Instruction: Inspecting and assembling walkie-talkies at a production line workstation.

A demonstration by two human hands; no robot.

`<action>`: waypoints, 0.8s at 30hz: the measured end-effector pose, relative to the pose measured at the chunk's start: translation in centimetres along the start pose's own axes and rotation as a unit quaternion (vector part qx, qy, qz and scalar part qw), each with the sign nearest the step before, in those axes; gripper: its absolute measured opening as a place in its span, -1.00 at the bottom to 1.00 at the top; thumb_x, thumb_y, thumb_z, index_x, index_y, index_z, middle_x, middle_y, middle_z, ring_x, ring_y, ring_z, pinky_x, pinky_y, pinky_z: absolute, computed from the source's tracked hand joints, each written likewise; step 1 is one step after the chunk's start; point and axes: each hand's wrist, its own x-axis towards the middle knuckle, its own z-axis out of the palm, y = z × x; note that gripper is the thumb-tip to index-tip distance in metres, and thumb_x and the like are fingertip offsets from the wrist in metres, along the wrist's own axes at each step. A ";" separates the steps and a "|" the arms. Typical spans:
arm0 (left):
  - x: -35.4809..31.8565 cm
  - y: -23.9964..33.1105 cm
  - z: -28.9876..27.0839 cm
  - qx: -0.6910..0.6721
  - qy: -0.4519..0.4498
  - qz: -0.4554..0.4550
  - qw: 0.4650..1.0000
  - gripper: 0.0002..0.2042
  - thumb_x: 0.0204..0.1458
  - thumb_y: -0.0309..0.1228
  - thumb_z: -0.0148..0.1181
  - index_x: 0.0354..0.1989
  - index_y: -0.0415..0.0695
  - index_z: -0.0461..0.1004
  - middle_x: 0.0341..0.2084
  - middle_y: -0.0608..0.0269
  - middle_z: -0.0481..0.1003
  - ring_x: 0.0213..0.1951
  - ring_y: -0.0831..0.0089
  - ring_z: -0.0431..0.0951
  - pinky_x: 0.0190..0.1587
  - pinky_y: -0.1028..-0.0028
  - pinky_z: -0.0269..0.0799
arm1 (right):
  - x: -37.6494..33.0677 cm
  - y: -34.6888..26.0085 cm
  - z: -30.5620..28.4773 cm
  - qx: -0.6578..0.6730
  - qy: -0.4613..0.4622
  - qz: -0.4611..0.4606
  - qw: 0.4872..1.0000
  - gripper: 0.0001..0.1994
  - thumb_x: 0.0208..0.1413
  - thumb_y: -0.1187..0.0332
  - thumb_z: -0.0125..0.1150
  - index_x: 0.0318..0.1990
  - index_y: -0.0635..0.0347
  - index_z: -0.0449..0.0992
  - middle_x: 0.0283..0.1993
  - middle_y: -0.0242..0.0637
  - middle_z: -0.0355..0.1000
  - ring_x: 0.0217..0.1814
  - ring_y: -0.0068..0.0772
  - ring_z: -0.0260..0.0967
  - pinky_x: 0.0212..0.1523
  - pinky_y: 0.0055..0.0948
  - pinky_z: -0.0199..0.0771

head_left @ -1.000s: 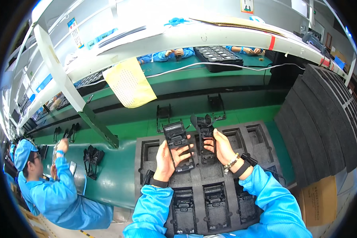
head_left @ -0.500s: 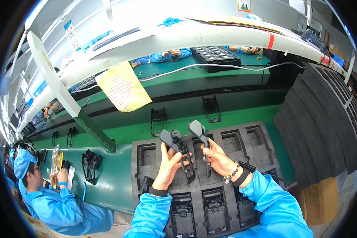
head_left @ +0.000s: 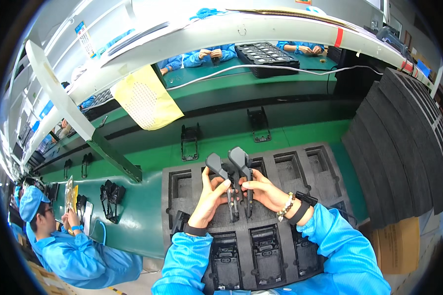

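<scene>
My left hand (head_left: 207,200) is closed around a black plastic housing frame with a rounded dark grey end (head_left: 215,163). My right hand (head_left: 267,191) grips a similar frame, its grey rounded end (head_left: 239,160) pointing up and away. The two parts stand close side by side, tilted, above a dark grey foam tray (head_left: 243,246); whether they touch I cannot tell. Black frames (head_left: 226,263) lie in the tray's near pockets, while the far pockets in sight hold no part. My fingers partly hide both held pieces.
Two black frames (head_left: 190,142) stand on the green bench beyond the tray. Stacked foam trays (head_left: 389,142) rise at the right, above a cardboard box (head_left: 398,246). A slanted post (head_left: 113,160) and a co-worker in blue (head_left: 74,255) are at left. An overhead shelf (head_left: 280,29) crosses the back.
My right hand has moved left, bringing its frame close beside the one in my left hand. The left-hand frame has turned more upright. The view has shifted slightly.
</scene>
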 end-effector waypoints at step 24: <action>0.3 -0.5 0.0 0.090 0.064 0.034 0.993 -0.07 0.10 -0.34 0.30 0.45 0.05 -0.36 -0.12 0.14 0.38 -0.13 0.44 0.53 -0.28 0.43 0.61 | 0.1 -0.3 -0.5 0.017 -0.055 0.058 0.997 -0.52 0.25 0.18 0.16 0.22 0.15 0.21 0.18 -0.15 0.35 0.19 -0.20 0.39 0.14 -0.20 0.46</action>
